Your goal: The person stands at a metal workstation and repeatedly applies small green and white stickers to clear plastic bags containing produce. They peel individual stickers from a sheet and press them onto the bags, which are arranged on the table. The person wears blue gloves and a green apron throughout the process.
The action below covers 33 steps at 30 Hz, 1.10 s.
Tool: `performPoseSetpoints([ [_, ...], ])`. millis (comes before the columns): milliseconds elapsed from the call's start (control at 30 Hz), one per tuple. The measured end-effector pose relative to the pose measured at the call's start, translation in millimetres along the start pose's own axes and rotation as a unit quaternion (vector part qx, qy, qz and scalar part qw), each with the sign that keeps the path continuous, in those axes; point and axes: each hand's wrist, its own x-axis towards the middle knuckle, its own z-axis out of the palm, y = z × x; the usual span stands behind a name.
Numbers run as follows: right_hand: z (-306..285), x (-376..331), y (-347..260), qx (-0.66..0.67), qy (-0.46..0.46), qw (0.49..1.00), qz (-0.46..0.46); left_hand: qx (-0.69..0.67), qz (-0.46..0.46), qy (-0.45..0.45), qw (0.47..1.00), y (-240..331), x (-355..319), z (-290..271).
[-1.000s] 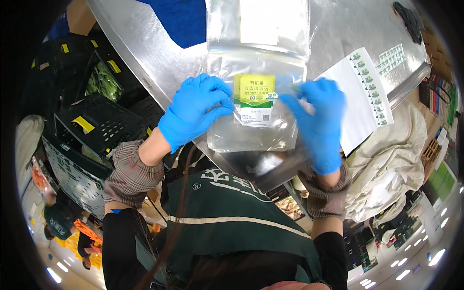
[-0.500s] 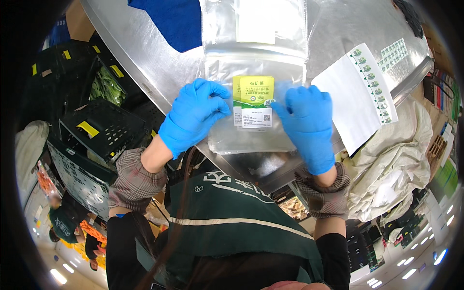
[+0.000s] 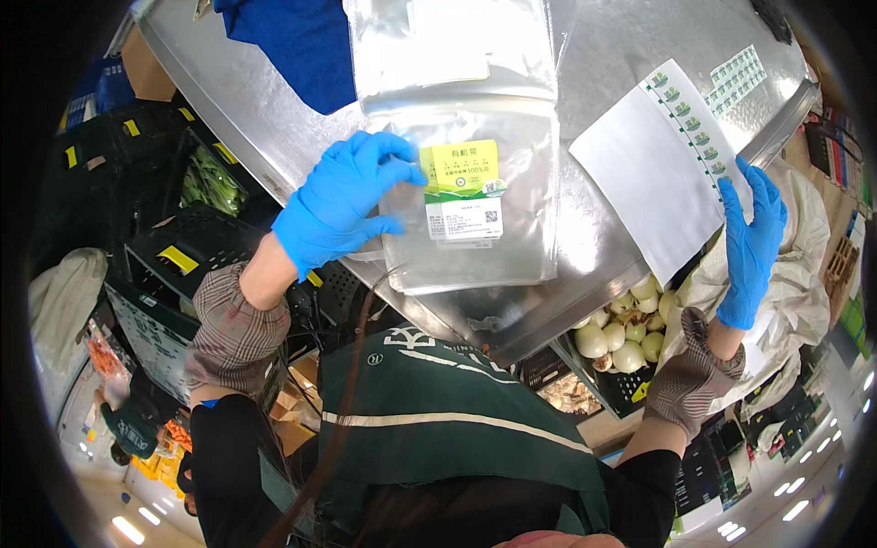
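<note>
The work in hand appears to be at the sticker stage: the right hand (image 3: 754, 247) is at the right edge of a white sheet (image 3: 639, 173), its fingers extended beside the lower end of a row of small green stickers (image 3: 692, 123). Whether it grips one, I cannot tell. Lifting a sticker would call for a fine thumb-and-finger pinch at its edge. The left hand (image 3: 338, 201) is loosely curled, thumb and fingers apart, at the left edge of a clear bag (image 3: 525, 237), near the centre of the metal desk (image 3: 612, 64). The bag's label (image 3: 466, 169) stands with its yellow-green end toward the top of the frame, its long axis nearly vertical. The sheet's long axis slants from upper centre-right down to the right.
</note>
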Motion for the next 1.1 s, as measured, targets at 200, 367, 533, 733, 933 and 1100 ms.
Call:
performPoseSetpoints([
  [200,36,-11,17,0.251,-0.063,0.948,0.187,-0.064,0.028,-0.048,0.996,-16,2,-21],
  [367,5,-21,46,0.322,-0.009,0.911,0.258,-0.339,-0.141,0.179,0.913,-40,29,-61],
  [533,-84,-11,-2,0.418,-0.068,0.867,0.263,-0.269,0.097,0.330,0.900,25,102,-62],
  [733,-128,4,-44,0.540,-0.165,0.813,0.142,-0.503,0.242,0.037,0.829,95,143,-39],
  [933,-123,-9,-45,0.498,-0.050,0.846,0.182,-0.608,0.123,0.032,0.784,106,131,-54],
  [1100,-120,-11,-51,0.485,-0.084,0.861,0.130,-0.523,0.122,0.061,0.841,107,114,-69],
])
